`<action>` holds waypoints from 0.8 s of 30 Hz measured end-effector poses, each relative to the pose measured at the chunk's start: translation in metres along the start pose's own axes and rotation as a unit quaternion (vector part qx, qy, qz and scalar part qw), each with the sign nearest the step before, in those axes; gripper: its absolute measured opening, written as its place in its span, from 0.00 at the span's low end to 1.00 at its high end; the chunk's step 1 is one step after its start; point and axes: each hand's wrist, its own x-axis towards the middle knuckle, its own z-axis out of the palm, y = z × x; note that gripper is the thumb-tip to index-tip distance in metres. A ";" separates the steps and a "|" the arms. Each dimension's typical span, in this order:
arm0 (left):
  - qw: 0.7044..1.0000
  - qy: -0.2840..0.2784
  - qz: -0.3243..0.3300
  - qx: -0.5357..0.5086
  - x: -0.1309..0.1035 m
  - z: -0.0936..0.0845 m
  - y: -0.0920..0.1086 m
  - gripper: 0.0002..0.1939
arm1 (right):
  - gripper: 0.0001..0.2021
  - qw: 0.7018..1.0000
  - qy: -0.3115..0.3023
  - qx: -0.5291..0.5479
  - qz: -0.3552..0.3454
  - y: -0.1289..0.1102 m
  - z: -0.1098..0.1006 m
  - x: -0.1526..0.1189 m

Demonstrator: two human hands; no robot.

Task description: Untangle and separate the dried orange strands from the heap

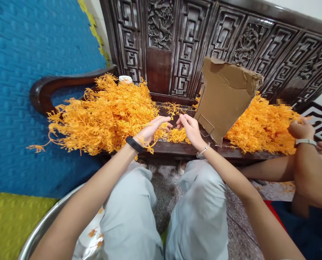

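Observation:
My left hand [149,133], with a black band at the wrist, is curled around part of an orange branching plastic strand [149,147]. Pieces of the strand lie across the hand and hang below it. Just to the right, my right hand [190,129] has its fingertips drawn together; whether anything small is between them is hidden. A small gap separates the two hands. Beside my left hand rises a big heap of orange branching strands [109,115]. Under and between the hands, a small orange clump [177,135] lies on the dark wooden bench [166,147].
A bent cardboard sheet [226,97] stands upright on the bench near a thin wire frame [206,124]. Behind it is another orange heap [261,126], with a co-worker's hand [301,130] at its right. A white cup [125,79] and carved backrest [161,72] are behind; a metal basin [45,220] is lower left.

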 end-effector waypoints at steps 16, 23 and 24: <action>0.986 -0.072 0.135 0.067 -0.024 0.002 0.005 0.40 | 0.12 0.980 -0.160 0.117 -0.010 -0.054 0.011 -0.014; 0.965 -0.123 0.217 0.076 -0.034 0.006 0.014 0.42 | 0.08 0.969 0.044 0.240 0.032 -0.070 -0.006 -0.021; 0.959 -0.125 0.236 0.097 -0.035 0.004 0.017 0.43 | 0.08 0.963 0.069 0.257 0.039 -0.068 -0.011 -0.017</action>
